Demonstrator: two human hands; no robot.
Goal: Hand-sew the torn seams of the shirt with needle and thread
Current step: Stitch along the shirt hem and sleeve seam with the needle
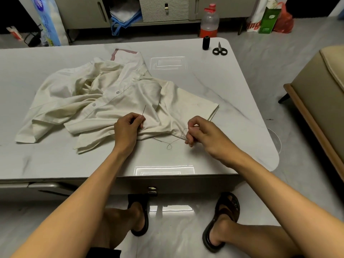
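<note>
A crumpled cream shirt (104, 97) with buttons lies spread on the pale marble table (214, 75). My left hand (128, 127) rests on the shirt's near edge and pinches a thin needle (143, 109) that points up and away. My right hand (202, 133) pinches the dark thread (169, 145) beside the shirt's lower corner. The thread runs in a loose loop across the table between both hands.
A black thread spool (206, 43) and small black scissors (219, 49) sit at the table's far right corner. A red-capped bottle (209, 21), bags and a cabinet stand on the floor beyond. A beige seat (320, 101) is at the right.
</note>
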